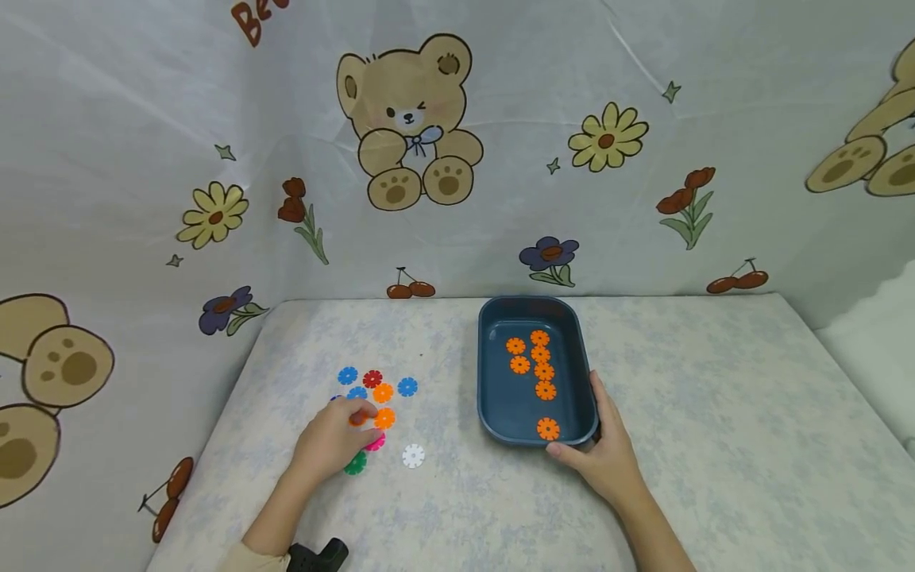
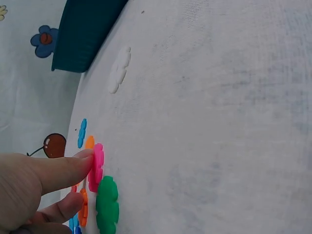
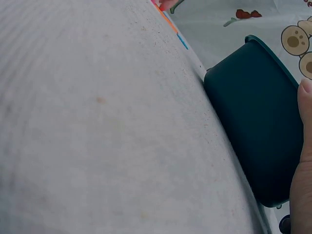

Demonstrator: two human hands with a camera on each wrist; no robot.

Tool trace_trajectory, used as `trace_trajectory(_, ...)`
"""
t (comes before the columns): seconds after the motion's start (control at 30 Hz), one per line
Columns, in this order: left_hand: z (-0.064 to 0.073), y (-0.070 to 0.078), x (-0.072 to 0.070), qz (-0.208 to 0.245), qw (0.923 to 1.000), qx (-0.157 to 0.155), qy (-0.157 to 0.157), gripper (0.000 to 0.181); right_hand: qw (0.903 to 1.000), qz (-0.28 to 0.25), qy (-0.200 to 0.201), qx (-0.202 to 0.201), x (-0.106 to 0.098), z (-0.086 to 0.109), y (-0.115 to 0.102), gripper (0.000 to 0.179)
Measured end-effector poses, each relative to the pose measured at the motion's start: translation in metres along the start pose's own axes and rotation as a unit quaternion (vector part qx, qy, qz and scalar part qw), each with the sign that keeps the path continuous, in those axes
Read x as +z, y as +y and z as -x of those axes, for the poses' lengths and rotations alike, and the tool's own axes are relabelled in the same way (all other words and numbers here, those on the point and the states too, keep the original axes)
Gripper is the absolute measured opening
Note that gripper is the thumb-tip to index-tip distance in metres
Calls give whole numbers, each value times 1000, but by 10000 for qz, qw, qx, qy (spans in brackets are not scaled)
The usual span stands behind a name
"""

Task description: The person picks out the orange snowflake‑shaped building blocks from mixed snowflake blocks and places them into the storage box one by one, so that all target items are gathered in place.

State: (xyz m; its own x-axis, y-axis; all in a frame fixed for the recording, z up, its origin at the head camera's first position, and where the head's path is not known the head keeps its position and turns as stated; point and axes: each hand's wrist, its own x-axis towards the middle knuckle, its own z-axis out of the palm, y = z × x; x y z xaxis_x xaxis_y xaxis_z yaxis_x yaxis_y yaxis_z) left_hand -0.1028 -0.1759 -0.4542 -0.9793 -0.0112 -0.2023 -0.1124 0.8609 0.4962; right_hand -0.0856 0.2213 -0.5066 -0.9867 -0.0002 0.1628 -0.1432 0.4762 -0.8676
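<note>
On the left of the table, my left hand (image 1: 330, 441) reaches over a loose group of notched plastic discs. Its thumb and forefinger stand apart, the forefinger at an orange disc (image 2: 84, 207) and the thumb right at a pink disc (image 2: 99, 163). A green disc (image 1: 355, 463) lies near the thumb, and a second orange disc (image 1: 384, 419) just beyond the fingertips. My right hand (image 1: 606, 457) grips the near right corner of a dark blue tray (image 1: 500, 405), thumb at the front rim and fingers along the side. Inside the tray lie several orange discs (image 1: 544, 371).
Farther back in the group are a red disc (image 1: 372, 379), another orange one (image 1: 382, 392) and several blue discs (image 1: 407, 387). A white disc (image 1: 413, 456) lies between the group and the tray. A printed cloth (image 1: 457, 246) hangs behind the table.
</note>
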Motion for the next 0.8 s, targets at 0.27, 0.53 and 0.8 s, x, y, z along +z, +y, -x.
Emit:
trace_trajectory(0.27, -3, 10, 8, 45, 9999, -79, 84, 24, 10000, 38, -38, 53, -1, 1, 0, 127)
trace_trajectory(0.53, -7, 15, 15, 138, 9998, -166, 2, 32, 10000, 47, -13, 34, -1, 0, -1, 127)
trace_trajectory(0.8, -9, 19, 20, 276, 9995, -61, 162, 28, 10000, 34, 17, 9, -1, 0, -2, 127)
